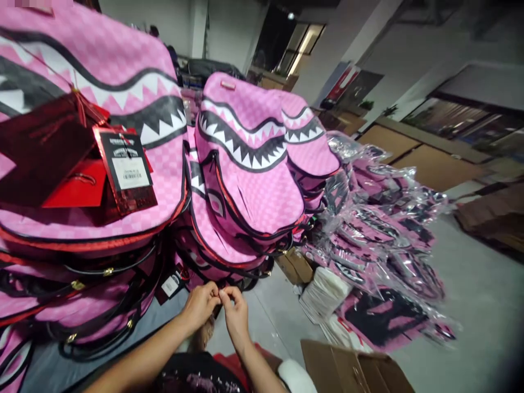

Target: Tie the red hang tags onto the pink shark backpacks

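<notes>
My left hand (200,304) and my right hand (236,312) meet fingertip to fingertip, both closed in a pinch. Whatever they hold is too small to make out. Just above them is the lower edge of a pink checkered backpack (221,251) with a shark-tooth print, part of a stack. Near my left hand hangs a dark tag with a white label (170,285). Another pink backpack (254,199) lies on top of that stack. A larger pile on the left carries a backpack (164,180) with red and black hang tags (127,172) lying on it.
Plastic-wrapped pink bags (368,229) are heaped on the floor to the right. A white bundle (325,295) and an open cardboard box (352,371) stand nearer to me. The grey table surface (98,349) shows under the left pile.
</notes>
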A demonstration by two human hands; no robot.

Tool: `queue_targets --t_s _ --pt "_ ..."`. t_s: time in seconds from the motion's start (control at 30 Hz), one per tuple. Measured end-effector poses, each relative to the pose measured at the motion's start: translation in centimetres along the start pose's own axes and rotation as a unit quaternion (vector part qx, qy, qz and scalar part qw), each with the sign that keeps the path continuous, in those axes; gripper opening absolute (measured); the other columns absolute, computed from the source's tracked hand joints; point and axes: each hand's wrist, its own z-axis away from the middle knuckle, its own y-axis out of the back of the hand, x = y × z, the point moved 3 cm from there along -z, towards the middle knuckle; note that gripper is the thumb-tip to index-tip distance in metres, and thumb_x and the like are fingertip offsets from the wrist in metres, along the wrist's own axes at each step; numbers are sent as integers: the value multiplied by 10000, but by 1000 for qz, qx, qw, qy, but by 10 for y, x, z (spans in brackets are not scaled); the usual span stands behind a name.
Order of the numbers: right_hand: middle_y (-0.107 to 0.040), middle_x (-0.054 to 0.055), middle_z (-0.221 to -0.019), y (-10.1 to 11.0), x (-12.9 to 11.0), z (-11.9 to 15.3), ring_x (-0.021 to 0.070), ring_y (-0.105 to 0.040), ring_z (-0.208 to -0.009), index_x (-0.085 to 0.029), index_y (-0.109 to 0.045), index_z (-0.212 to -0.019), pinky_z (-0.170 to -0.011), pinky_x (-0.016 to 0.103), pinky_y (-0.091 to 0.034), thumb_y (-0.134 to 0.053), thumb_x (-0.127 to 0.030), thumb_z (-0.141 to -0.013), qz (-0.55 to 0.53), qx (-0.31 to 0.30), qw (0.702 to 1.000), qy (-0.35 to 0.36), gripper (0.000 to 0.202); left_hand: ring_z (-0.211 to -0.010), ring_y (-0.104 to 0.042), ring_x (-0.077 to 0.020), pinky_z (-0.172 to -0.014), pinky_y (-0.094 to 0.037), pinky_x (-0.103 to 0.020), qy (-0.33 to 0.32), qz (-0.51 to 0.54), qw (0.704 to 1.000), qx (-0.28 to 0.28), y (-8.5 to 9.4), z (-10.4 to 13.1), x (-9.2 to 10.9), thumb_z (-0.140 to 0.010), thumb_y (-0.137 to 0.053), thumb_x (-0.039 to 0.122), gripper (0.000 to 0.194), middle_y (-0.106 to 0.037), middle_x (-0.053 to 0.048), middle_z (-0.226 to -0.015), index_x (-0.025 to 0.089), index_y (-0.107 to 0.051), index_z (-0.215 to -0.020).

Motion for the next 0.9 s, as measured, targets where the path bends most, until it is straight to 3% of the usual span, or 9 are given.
queue_targets --t_s 0.1,0.23,0.4,0.5,0.63,0.77,0.9 --pt "-594 14 -699 -1 8 -3 174 -562 -696 -182 -623 -675 -683 280 -455 -634 -440 -773 -8 5 1000 6 276 -738 -647 -139 -641 -393 -214 -15 -10 999 -30 2 -4 5 -801 -480 165 193 -709 -5 -768 191 -667 -842" --pt "-607 31 -737 1 10 -9 189 -576 -732 -189 -638 -640 -713 290 -472 -662 -484 -737 -6 36 999 29 311 -651 -624 -150 -579 -359 -225 63 -49 997 -5 6 -7 9 -763 -565 247 101 -675 -5 -670 174 -635 -757" --pt "-600 38 -710 4 13 -17 192 -569 -716 -186 -613 -580 -714 291 -473 -686 -574 -679 -9 41 999 18 407 -720 -658 -155 -622 -394 -228 45 -41 997 -39 9 -8 21 -810 -497 205 176 -707 -3 -744 196 -671 -837" --pt "-588 33 -690 5 13 -20 192 -564 -701 -184 -618 -590 -703 293 -467 -682 -603 -669 -13 36 999 8 431 -768 -657 -166 -652 -395 -238 68 -87 994 -13 13 -8 26 -780 -547 218 114 -714 -16 -795 186 -654 -803" --pt "-614 45 -707 7 15 -22 204 -575 -723 -176 -641 -616 -717 305 -464 -683 -618 -653 -16 13 1000 -15 445 -752 -658 -158 -690 -421 -247 50 -74 995 -39 8 -6 30 -835 -474 224 228 -720 -9 -809 213 -687 -916" --pt "-616 42 -686 10 22 -25 208 -577 -713 -176 -641 -609 -728 317 -465 -666 -654 -641 -1 2 1000 -26 480 -870 -670 -204 -785 -436 -284 77 -110 991 10 5 -7 26 -791 -544 250 176 -734 -35 -850 203 -697 -865" --pt "-641 47 -706 14 30 -30 213 -590 -731 -171 -663 -640 -737 314 -466 -666 -667 -634 18 -18 999 -33 497 -803 -679 -190 -758 -455 -274 60 -68 996 -13 0 -10 25 -817 -498 234 233 -737 -35 -795 214 -715 -898"
